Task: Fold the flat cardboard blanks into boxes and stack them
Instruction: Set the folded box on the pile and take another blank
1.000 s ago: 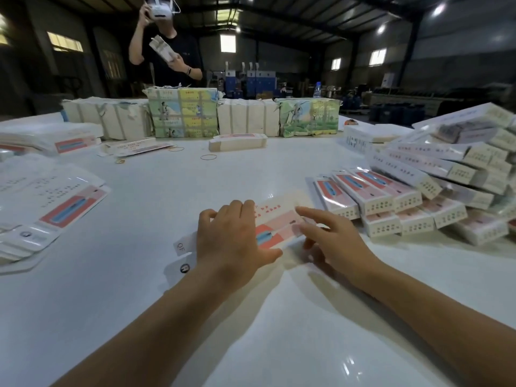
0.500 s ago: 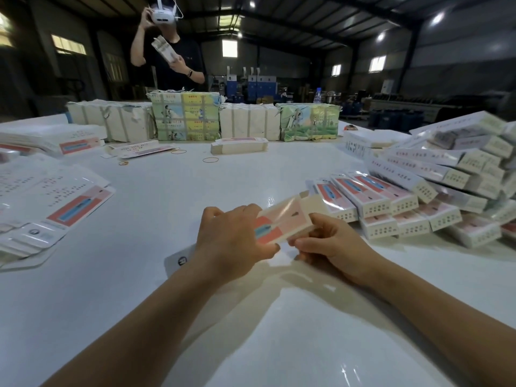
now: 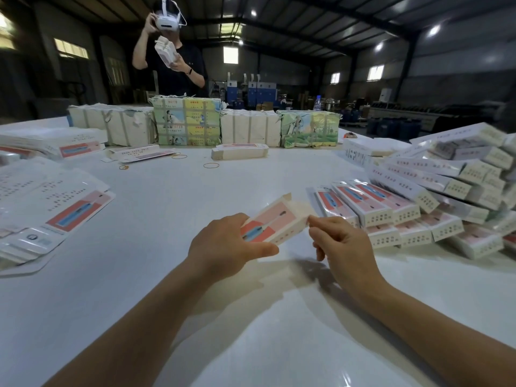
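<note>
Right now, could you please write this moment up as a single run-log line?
stage: forming box | left hand: grips box | right hand: pinches its end | box: off table | finished stack: right

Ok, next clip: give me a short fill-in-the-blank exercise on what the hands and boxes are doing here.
1. The box being folded is gripped by the ___ hand.
2. The right hand pinches the box's ___ end.
3. The finished boxes are piled on the ___ side of the table.
4. The flat blanks lie on the ___ side.

Missing words: left; open; right; left
</note>
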Motion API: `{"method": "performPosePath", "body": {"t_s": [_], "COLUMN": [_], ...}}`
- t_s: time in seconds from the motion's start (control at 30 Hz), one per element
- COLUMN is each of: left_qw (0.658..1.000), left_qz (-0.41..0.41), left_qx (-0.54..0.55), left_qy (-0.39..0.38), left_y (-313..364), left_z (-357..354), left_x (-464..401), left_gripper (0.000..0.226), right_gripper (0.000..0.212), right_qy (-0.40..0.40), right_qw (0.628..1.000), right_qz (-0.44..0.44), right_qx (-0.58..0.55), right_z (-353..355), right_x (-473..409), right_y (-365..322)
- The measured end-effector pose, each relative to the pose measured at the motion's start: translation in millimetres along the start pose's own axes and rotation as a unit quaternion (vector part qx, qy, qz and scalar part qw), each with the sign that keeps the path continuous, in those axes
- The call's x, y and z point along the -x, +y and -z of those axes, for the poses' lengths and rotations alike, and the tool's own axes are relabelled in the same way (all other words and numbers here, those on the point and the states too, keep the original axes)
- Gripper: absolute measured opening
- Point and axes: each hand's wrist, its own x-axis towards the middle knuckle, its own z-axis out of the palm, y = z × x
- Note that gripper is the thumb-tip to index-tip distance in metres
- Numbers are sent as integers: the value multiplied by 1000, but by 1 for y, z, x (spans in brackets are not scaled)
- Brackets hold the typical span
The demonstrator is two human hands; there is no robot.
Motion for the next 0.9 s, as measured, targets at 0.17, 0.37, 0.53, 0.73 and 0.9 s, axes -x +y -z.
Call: {"method": "performPosePath", "body": {"t_s": [0.17, 0.37, 0.53, 0.73, 0.9], "left_qw": [1000, 999, 995, 987, 989], "left_qz": [-15, -32, -47, -55, -48], "left_qx": [-7, -13, -85, -149, -139], "left_qy": [-8, -19, -5, 2, 13], "left_y": [-3, -1, 3, 5, 7], "left_z": [-5, -7, -8, -14, -17], "left_x": [0, 1, 3, 5, 6], "left_gripper": [54, 45, 50, 49, 55], "right_gripper": [22, 22, 71, 26, 38], "right_qy": [-19, -45, -80, -88, -91], "right_qw": [998, 999, 991, 993, 995], "right_qz": [42, 7, -95, -78, -17], "right_qx": [38, 6, -48, 2, 25], "right_z": [-4, -3, -2, -1, -3], "right_x": [5, 6, 2, 1, 3], "right_y": [-4, -6, -5, -3, -5]}}
